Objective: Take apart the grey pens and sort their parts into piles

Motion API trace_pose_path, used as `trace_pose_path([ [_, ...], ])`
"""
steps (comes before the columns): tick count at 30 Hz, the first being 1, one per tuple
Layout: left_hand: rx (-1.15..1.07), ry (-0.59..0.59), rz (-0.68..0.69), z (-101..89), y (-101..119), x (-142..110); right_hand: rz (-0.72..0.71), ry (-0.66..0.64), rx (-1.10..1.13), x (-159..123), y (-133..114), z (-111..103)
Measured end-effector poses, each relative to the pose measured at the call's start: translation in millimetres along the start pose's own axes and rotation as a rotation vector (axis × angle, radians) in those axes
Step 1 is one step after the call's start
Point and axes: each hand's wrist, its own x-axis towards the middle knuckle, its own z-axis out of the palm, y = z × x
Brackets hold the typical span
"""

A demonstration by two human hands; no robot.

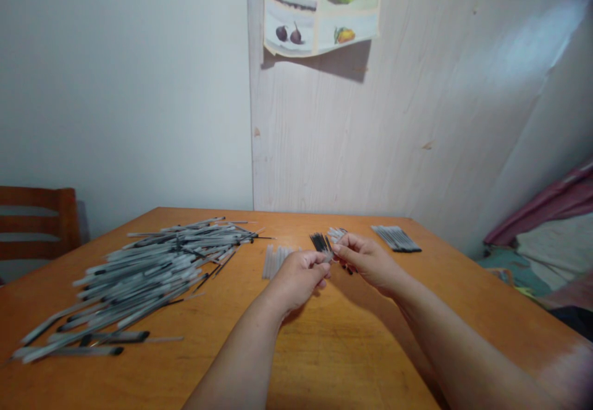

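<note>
My left hand (300, 276) is closed in a pinch near the middle of the table, its thumb and fingertips pressed together. Just to its right, my right hand (365, 260) also pinches, the two sets of fingertips almost meeting. Whatever small thing they hold is too small and blurred to make out. Right behind the fingertips lies a bunch of thin black sticks like pen refills (319, 241). A few whitish pieces (337, 233) with dark ends are partly covered by my right hand. Beside my left hand is a row of pale translucent tubes (273, 262).
A large loose heap of grey-white pen-like tubes (152, 268) with black ends spreads over the left of the wooden table (319, 360). A neat row of similar tubes (396, 238) lies at the back right. A wooden chair (67, 215) stands at the left, fabric (556, 237) at the right.
</note>
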Motion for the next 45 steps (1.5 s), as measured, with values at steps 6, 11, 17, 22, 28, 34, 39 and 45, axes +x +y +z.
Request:
trace_pose_path([
  [6,0.016,-0.042,0.035,0.6,-9.5,3.4,-0.079,0.036,-0.204,2.4,5.9,3.6],
  [11,0.042,-0.072,0.053,0.1,-15.1,5.7,-0.098,0.039,-0.247,2.8,6.6,5.4],
  [17,0.053,-0.070,0.059,-0.4,-13.8,4.5,-0.113,-0.027,-0.218,4.9,9.1,6.3],
  [22,0.041,-0.057,0.018,0.8,-7.4,1.8,-0.086,0.028,-0.186,3.5,7.3,4.3],
  [28,0.044,-0.024,0.018,-0.5,-1.2,0.2,-0.035,0.008,-0.084,0.7,3.3,-2.9],
  [34,0.016,0.000,0.004,-2.0,-3.4,1.6,-0.013,-0.062,0.036,-0.1,6.0,-6.4],
  [39,0.037,0.005,0.008,-1.1,-1.2,0.7,-0.026,-0.042,0.005,0.1,5.3,-4.0],
  [45,0.099,-0.020,0.053,-0.4,-0.9,0.5,-0.094,-0.008,-0.166,1.7,6.2,-0.1],
])
